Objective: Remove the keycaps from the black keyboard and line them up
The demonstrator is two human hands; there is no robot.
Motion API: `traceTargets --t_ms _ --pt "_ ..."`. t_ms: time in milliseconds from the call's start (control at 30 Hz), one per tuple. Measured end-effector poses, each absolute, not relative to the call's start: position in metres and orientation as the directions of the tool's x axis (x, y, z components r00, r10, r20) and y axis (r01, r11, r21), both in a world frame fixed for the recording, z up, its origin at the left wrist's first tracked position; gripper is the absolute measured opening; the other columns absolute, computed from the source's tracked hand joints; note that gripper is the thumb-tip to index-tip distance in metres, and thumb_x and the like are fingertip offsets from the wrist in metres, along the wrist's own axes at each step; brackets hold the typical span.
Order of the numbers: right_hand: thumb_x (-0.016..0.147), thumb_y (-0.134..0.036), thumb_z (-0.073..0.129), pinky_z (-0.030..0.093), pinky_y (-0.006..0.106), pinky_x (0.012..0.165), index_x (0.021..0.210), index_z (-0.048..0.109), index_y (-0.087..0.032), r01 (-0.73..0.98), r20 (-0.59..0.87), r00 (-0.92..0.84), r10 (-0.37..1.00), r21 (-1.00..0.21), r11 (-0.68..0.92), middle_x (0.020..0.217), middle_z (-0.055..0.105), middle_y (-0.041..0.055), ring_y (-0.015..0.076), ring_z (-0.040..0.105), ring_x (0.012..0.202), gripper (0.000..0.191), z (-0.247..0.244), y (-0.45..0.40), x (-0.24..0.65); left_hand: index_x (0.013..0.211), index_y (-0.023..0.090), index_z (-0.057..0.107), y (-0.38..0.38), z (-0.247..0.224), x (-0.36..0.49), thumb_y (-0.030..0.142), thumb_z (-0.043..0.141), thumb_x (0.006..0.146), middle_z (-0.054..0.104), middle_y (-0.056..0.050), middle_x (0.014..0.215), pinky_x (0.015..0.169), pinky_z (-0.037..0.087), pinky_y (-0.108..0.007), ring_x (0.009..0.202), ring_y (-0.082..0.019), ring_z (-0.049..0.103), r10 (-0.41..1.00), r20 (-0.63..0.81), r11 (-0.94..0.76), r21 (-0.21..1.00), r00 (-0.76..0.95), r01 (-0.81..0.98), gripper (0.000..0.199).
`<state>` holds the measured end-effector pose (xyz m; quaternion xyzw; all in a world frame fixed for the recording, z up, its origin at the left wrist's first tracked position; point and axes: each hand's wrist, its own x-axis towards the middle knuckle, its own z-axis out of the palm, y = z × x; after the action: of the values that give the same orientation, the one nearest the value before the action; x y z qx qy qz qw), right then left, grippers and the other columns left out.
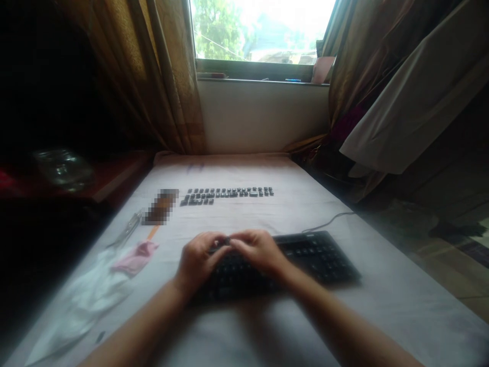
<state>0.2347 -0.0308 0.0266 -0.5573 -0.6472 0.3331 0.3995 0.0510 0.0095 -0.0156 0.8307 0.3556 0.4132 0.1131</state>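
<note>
A black keyboard (321,255) lies slantwise on the white-covered table, partly hidden under my hands and forearms. Above its upper left part, my left hand (198,255) and my right hand (260,248) meet at the fingertips. Between them they pinch a small dark keycap (227,240), mostly covered by the fingers. Beyond the hands, loose black keycaps (229,192) are laid out in rows on the cloth.
At the left lie a pink cloth (136,256), a crumpled white plastic bag (95,285), a metal tool (130,228) and a blurred-out brown item (160,206). The keyboard cable (330,220) runs off the right edge. Curtains flank a window behind.
</note>
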Motion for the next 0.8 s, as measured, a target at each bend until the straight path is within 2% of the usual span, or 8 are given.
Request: traceTargets --t_ms 100,200,333,433,567,667,800 --pt "0.077 -0.022 0.065 0.056 0.032 0.075 0.088 0.08 -0.024 0.453 0.069 -0.07 0.995 -0.886 0.094 0.085 0.08 0.0016 0.0226 0.074 0.081 0.018 0.027 -0.015 0.232 0.089 0.021 0.066 0.019 -0.015 0.05 0.037 0.06 0.089 0.071 -0.001 0.075 0.065 0.054 -0.027 0.063 -0.015 0.065 0.68 0.611 -0.722 0.463 0.406 0.513 0.016" --pt "0.076 -0.022 0.066 0.051 0.024 0.063 0.081 0.08 -0.022 0.492 -0.012 -0.103 0.995 -0.87 0.04 0.071 0.077 -0.0018 0.0176 0.071 0.07 0.015 0.029 -0.002 0.227 0.087 0.021 0.064 0.026 -0.019 0.048 0.036 0.058 0.09 0.069 -0.001 0.073 0.064 0.053 -0.027 0.063 -0.015 0.065 0.676 0.62 -0.719 0.439 0.398 0.539 0.016" --pt "0.076 -0.022 0.067 0.042 0.02 0.052 0.072 0.079 -0.02 0.576 -0.025 -0.164 0.986 -0.814 0.075 0.058 0.071 -0.0035 0.0129 0.063 0.059 0.013 0.031 0.011 0.222 0.09 0.022 0.063 0.03 -0.024 0.043 0.035 0.058 0.09 0.07 -0.001 0.075 0.066 0.053 -0.027 0.065 -0.016 0.066 0.681 0.619 -0.714 0.443 0.391 0.542 0.014" --pt "0.078 -0.024 0.068 0.044 0.021 0.055 0.079 0.079 -0.021 0.682 0.016 -0.186 0.982 -0.717 0.141 0.067 0.074 -0.0012 0.0139 0.065 0.063 0.011 0.032 0.025 0.223 0.097 0.022 0.064 0.035 -0.021 0.037 0.034 0.06 0.09 0.072 -0.003 0.083 0.069 0.055 -0.029 0.07 -0.017 0.068 0.701 0.596 -0.701 0.474 0.392 0.533 0.015" --pt "0.082 -0.025 0.066 0.049 0.025 0.065 0.085 0.079 -0.024 0.858 0.098 -0.154 0.983 -0.481 0.182 0.08 0.077 0.0012 0.016 0.068 0.069 0.013 0.029 0.059 0.231 0.103 0.022 0.065 0.051 -0.019 0.022 0.035 0.062 0.087 0.074 -0.004 0.091 0.073 0.056 -0.031 0.075 -0.017 0.068 0.778 0.537 -0.616 0.547 0.326 0.567 0.02" --pt "0.084 -0.022 0.063 0.05 0.029 0.073 0.091 0.078 -0.021 0.9 0.126 -0.115 0.985 -0.407 0.157 0.092 0.077 0.0057 0.0193 0.069 0.078 0.017 0.019 0.092 0.236 0.099 0.022 0.068 0.066 -0.027 0.009 0.036 0.061 0.085 0.075 -0.003 0.088 0.072 0.055 -0.031 0.075 -0.018 0.068 0.872 0.455 -0.466 0.658 0.18 0.592 0.021" --pt "0.085 -0.023 0.061 0.049 0.029 0.079 0.098 0.077 -0.021 0.931 0.127 -0.105 0.986 -0.337 0.143 0.1 0.075 0.0071 0.0205 0.069 0.086 0.02 -0.001 0.129 0.236 0.096 0.022 0.069 0.081 -0.046 0.0 0.041 0.057 0.083 0.077 -0.005 0.086 0.065 0.055 -0.03 0.072 -0.019 0.071 0.942 0.334 -0.29 0.771 0.027 0.567 0.026"
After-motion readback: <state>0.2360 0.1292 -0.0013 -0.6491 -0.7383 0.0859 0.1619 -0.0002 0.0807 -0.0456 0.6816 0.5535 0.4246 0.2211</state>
